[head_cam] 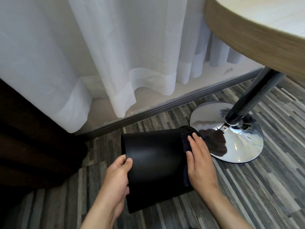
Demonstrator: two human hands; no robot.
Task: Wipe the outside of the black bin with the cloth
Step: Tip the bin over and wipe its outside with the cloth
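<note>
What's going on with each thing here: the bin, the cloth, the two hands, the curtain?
Black bin: tipped on its side.
Cloth: pressed flat against the bin's right end.
Left hand: gripping the bin's left edge.
Right hand: flat on the cloth.
Curtain: hanging closed.

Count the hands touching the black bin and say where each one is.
2. The left hand grips the rim at the bin's wide open end. The right hand presses the dark cloth against the wall near the bin's base.
</note>
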